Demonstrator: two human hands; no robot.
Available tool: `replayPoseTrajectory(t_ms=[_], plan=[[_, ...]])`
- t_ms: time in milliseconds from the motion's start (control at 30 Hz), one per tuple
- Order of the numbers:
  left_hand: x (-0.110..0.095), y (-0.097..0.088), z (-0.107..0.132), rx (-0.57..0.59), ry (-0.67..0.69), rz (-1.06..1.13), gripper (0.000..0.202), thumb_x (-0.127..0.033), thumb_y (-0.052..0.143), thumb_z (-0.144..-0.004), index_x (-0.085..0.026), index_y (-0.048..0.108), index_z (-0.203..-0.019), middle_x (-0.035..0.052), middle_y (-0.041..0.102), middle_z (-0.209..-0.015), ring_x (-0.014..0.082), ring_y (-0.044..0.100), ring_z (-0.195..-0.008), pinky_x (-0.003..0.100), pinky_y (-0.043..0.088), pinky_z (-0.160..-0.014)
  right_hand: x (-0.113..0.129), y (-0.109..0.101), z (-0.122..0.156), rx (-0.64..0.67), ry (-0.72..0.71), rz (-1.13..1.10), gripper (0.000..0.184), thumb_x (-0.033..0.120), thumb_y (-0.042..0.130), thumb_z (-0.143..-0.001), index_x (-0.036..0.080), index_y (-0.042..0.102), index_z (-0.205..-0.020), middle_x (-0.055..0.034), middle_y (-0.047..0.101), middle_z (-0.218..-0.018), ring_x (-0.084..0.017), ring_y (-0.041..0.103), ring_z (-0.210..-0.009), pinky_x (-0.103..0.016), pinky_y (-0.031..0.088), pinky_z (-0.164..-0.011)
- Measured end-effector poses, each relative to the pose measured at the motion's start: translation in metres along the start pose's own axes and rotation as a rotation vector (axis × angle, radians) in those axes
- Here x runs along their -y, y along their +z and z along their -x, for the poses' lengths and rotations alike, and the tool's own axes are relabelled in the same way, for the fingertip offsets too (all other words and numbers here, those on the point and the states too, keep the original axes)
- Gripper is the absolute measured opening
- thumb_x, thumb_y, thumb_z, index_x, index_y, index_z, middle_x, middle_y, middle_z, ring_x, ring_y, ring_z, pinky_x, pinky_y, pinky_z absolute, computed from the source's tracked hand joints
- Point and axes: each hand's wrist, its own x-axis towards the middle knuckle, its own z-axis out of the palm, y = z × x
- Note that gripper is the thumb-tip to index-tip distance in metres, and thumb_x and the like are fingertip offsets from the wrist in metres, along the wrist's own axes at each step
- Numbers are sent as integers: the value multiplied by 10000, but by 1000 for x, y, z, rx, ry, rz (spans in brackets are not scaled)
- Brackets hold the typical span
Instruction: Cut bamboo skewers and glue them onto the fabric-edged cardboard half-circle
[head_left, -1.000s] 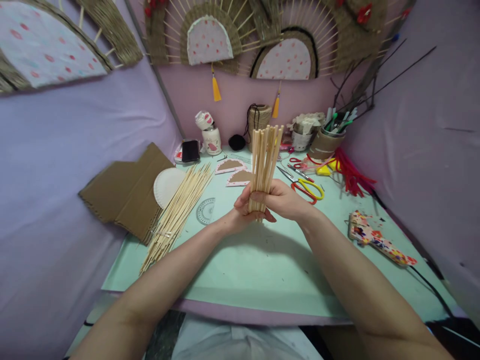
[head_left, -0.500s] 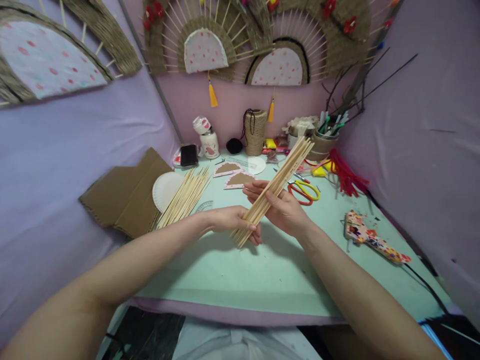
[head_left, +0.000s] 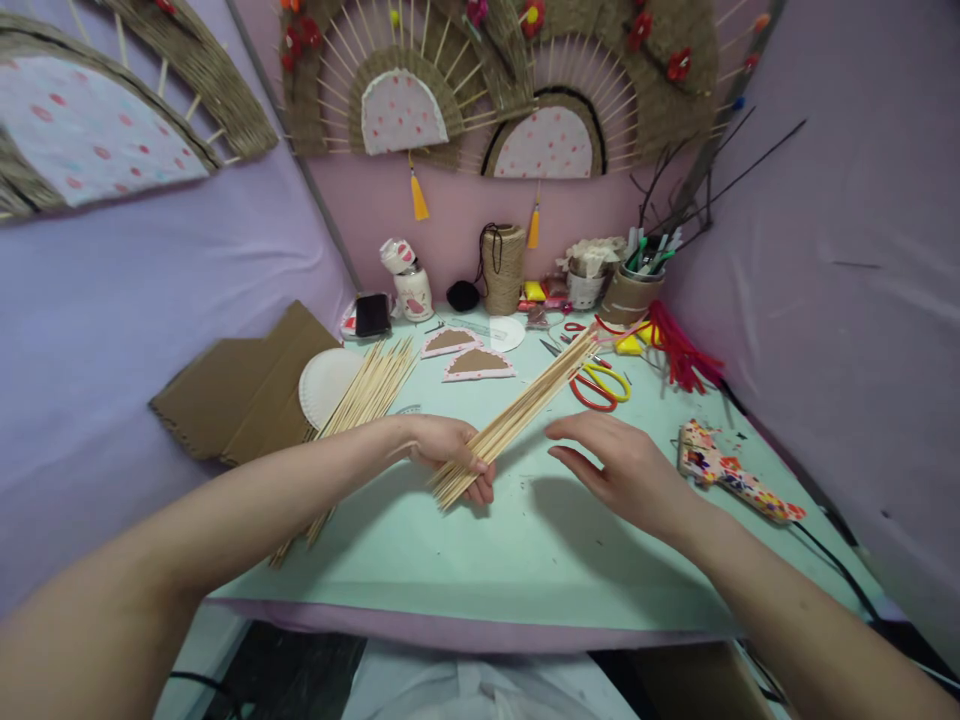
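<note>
Right hand off stick bundle

Left hand alone grips it, slanted above the table. Right hand has just let go: empty, loosely spread, near the bundle. So the left bears it all; the right is free.

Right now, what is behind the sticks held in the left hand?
Behind the sticks, the table shows, and scissors: blades one side, handles the other. The sticks cover the scissors' middle; anything else beneath is hidden.
</note>
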Motion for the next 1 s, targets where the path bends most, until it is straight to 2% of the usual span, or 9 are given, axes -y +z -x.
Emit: replayPoseTrajectory(t_ms=[133, 267, 400, 500, 700, 767, 833, 933, 1000], plan=[[4, -1, -3, 57, -33, -29, 250, -364, 743, -713, -141, 666, -796, 84, 745, -843, 220, 710, -819, 371, 547, -780, -3, 12, -9, -29, -226, 350, 340, 164, 503, -883, 136, 545, -1220, -157, 607, -1258, -279, 539, -1174, -458, 406, -998], [10, 0, -5, 172, -81, -64, 233, -347, 703, -750, -128, 654, -815, 90, 744, -827, 221, 715, -794, 376, 560, -746, -9, 27, -15, 26, -264, 639, 432, 95, 452, -884, 110, 460, -1316, -145, 516, -1375, -277, 442, -1271, -487, 272, -1073], [12, 2, -5, 265, -198, -101, 219, -339, 703, -742, -138, 649, -812, 77, 743, -804, 216, 715, -787, 363, 564, -735, -15, 39, -13, 39, -223, 821, 274, 64, 450, -876, 97, 574, -1119, -122, 684, -1024, -232, 605, -923, -384, 388, -836], [12, 2, -6, 322, -258, -111, 228, -355, 712, -729, -147, 653, -803, 73, 743, -808, 230, 711, -811, 388, 564, -759, -17, 45, -7, 142, -153, 840, 159, 36, 477, -819, 149, 587, -817, -49, 627, -679, -186, 558, -614, -334, 295, -581], [0, 0, -5, 323, -335, -207, 254, -399, 707, -714, -166, 640, -788, 71, 738, -788, 253, 706, -808, 441, 554, -786, -15, 54, 3, 395, -12, 735, 153, 36, 459, -792, 165, 542, -803, -50, 600, -658, -197, 578, -578, -310, 177, -506], [-15, 1, 3, 238, -356, -316, 264, -411, 684, -723, -165, 633, -804, 77, 738, -801, 259, 702, -829, 446, 545, -808, -15, 53, 3, 477, 61, 718, 164, 43, 434, -813, 163, 542, -843, -66, 617, -709, -211, 607, -619, -299, 203, -495], [-33, 6, 15, 63, -357, -549, 306, -420, 656, -737, -159, 629, -894, 93, 738, -882, 269, 692, -882, 432, 538, -818, -17, 50, 0, 552, 155, 710, 179, 49, 412, -832, 158, 541, -894, -84, 635, -764, -227, 632, -668, -284, 256, -494], [-51, 23, 33, -469, -183, -1117, 534, -437, 654, -743, -176, 550, -1197, 116, 659, -1181, 298, 615, -1076, 423, 484, -904, -24, 49, -3, 616, 265, 716, 193, 47, 410, -832, 145, 534, -942, -105, 652, -790, -247, 657, -688, -273, 333, -499], [-47, 38, 35, -891, -34, -1249, 547, -405, 538, -851, -180, 435, -1339, 124, 530, -1361, 282, 505, -1236, 408, 420, -993, -30, 51, -3, 631, 291, 716, 194, 47, 416, -828, 140, 532, -951, -110, 659, -779, -253, 668, -678, -272, 369, -500]])
